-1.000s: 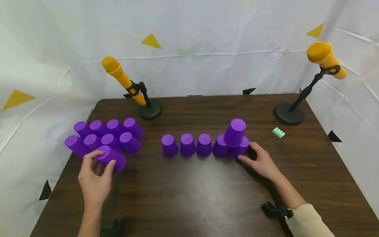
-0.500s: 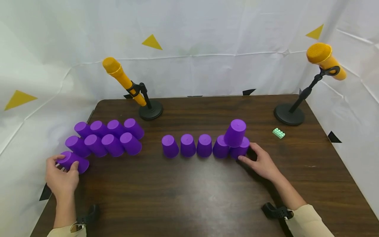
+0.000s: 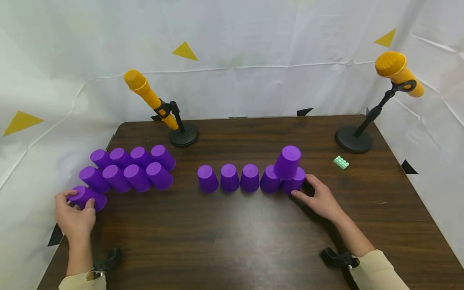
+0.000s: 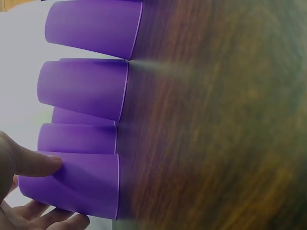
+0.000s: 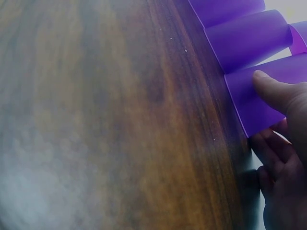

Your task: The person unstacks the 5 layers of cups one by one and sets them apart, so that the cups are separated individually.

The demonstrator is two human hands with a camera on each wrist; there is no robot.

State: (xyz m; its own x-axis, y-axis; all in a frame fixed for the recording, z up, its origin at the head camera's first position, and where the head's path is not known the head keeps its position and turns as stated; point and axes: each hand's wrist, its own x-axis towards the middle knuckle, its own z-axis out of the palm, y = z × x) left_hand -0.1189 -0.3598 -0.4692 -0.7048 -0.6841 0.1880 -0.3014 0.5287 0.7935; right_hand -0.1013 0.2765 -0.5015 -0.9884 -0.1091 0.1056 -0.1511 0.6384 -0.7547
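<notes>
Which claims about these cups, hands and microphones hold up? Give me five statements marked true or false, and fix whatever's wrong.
1. The left hand grips a purple cup. True.
2. Both microphones are white. False: they are yellow, on black stands.
3. A raised cup rests on the two rightmost cups of the row. True.
4. The right hand holds the green block. False: it grips the row's end cup; the block lies apart on the table.
5. Every cup in view is purple. True.

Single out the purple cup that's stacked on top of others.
The raised purple cup, resting across the two rightmost cups of the five-cup row, near the right hand; no other cup rests on another.
</notes>
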